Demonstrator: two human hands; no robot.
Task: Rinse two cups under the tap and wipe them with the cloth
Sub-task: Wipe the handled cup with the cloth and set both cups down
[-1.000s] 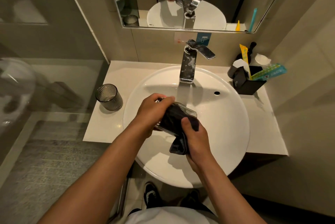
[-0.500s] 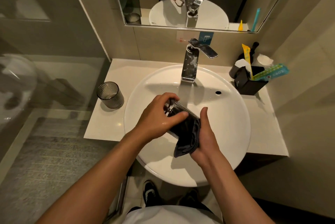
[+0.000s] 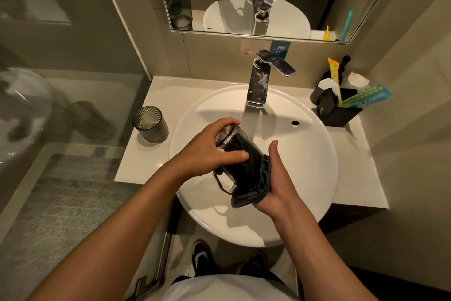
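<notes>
A pale counter (image 3: 156,161) carries a round white basin (image 3: 317,178); a ribbed grey cup (image 3: 150,124) stands left. A black holder (image 3: 338,112) sits right.

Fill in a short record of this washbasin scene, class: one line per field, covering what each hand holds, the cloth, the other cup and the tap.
left hand: grips clear glass cup with handle, tilted over round white basin
right hand: holds dark grey cloth
cloth: stuffed into the cup, rest hanging out
second cup: ribbed grey tumbler upright on counter, left of basin
chrome tap: flow unclear
</notes>
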